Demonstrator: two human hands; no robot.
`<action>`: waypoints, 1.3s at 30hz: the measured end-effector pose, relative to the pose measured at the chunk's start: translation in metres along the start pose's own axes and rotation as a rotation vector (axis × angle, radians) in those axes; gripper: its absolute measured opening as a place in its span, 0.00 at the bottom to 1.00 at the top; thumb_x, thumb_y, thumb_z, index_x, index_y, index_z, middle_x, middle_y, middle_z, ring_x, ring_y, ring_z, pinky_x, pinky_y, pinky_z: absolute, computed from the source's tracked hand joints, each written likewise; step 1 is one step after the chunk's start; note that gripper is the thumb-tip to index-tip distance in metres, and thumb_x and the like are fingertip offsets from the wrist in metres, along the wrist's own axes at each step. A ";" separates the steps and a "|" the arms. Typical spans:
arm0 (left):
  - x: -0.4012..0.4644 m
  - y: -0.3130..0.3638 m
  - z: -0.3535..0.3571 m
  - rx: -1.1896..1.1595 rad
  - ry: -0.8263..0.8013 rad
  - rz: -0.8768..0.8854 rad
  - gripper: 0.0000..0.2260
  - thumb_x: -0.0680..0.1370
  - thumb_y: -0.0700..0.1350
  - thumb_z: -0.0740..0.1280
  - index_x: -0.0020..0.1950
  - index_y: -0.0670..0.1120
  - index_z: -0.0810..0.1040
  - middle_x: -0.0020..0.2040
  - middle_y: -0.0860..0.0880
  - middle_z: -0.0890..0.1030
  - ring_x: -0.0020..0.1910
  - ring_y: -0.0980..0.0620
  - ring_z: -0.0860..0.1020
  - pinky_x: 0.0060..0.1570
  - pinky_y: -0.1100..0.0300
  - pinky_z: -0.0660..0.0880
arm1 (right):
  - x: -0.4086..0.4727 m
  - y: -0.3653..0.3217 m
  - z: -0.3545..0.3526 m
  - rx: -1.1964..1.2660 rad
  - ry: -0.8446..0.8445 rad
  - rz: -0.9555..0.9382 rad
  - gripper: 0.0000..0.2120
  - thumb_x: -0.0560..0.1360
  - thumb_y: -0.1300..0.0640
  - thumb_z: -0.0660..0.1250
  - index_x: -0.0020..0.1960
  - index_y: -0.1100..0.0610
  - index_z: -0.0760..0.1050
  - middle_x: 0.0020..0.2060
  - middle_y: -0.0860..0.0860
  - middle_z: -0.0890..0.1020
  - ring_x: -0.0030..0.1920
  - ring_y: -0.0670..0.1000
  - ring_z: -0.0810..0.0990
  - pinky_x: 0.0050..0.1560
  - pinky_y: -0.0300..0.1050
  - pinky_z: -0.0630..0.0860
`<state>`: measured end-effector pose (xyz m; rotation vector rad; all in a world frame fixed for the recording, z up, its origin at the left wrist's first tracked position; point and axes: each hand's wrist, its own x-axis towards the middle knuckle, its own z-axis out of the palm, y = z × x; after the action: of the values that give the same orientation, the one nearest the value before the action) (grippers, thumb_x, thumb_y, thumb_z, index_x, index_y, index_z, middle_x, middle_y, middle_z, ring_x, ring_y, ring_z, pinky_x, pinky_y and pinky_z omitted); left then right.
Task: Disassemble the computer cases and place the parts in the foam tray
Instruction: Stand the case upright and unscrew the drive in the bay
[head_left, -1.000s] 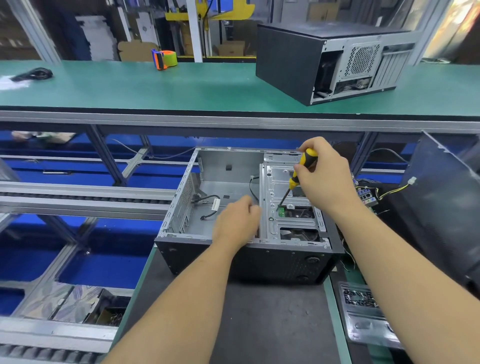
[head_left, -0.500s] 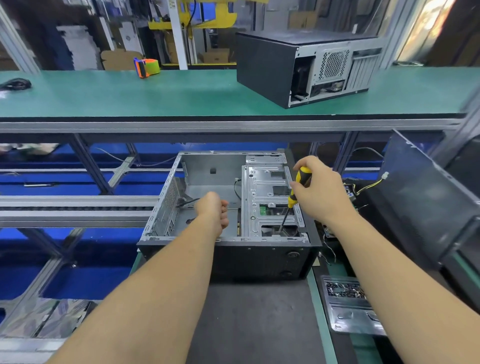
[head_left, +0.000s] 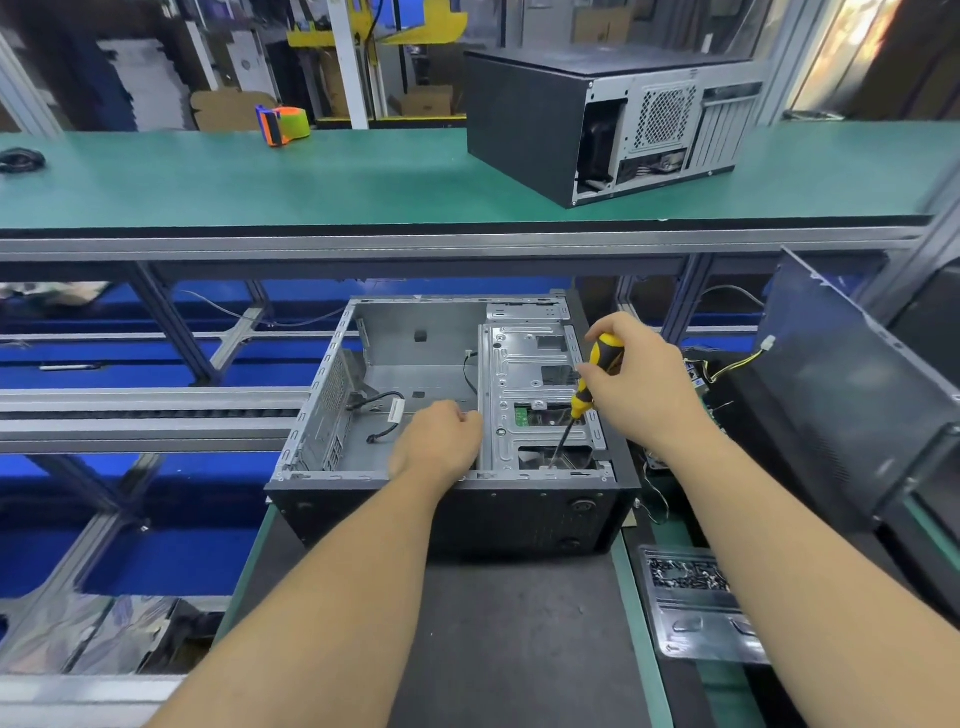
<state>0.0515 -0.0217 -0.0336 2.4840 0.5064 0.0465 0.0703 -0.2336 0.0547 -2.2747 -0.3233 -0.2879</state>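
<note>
An open computer case (head_left: 415, 374) lies on its side on the dark mat in front of me, its grey inside nearly bare apart from loose black cables. At its right side sits the metal drive cage (head_left: 535, 384). My right hand (head_left: 639, 384) grips a yellow-and-black screwdriver (head_left: 592, 379), whose tip points down at the cage's near edge. My left hand (head_left: 439, 441) is curled inside the case, against the cage's left wall; what it holds, if anything, is hidden.
A second, closed computer case (head_left: 597, 119) stands on the green upper shelf (head_left: 260, 182), with a tape dispenser (head_left: 283, 124) at its left. A removed black side panel (head_left: 852, 395) leans at the right. A small tray of screws (head_left: 691, 603) lies near right.
The screwdriver tip has moved from the middle of the drive cage toward its near edge. My left hand has stayed inside the case beside the cage.
</note>
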 end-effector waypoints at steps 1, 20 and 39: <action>0.001 0.001 0.000 0.016 -0.001 0.000 0.12 0.78 0.51 0.57 0.37 0.48 0.72 0.38 0.49 0.78 0.37 0.49 0.75 0.37 0.57 0.69 | 0.000 0.000 0.001 0.008 -0.005 0.004 0.11 0.77 0.59 0.70 0.53 0.47 0.71 0.37 0.45 0.76 0.38 0.45 0.79 0.31 0.29 0.70; -0.001 0.001 0.005 0.161 -0.082 0.031 0.18 0.79 0.59 0.53 0.41 0.47 0.71 0.43 0.46 0.80 0.42 0.43 0.78 0.47 0.52 0.76 | 0.012 -0.041 -0.030 -0.384 -0.470 -0.163 0.06 0.74 0.55 0.74 0.45 0.50 0.76 0.40 0.46 0.79 0.40 0.48 0.77 0.34 0.38 0.69; 0.004 -0.001 0.011 0.274 -0.132 0.026 0.21 0.83 0.60 0.50 0.49 0.47 0.76 0.48 0.47 0.77 0.46 0.44 0.77 0.44 0.53 0.69 | 0.012 -0.066 -0.019 -0.748 -0.660 -0.357 0.16 0.85 0.50 0.54 0.40 0.53 0.64 0.33 0.49 0.71 0.35 0.54 0.71 0.35 0.48 0.67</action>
<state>0.0564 -0.0257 -0.0437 2.7370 0.4495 -0.1870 0.0587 -0.2034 0.1170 -2.9990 -1.1209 0.2278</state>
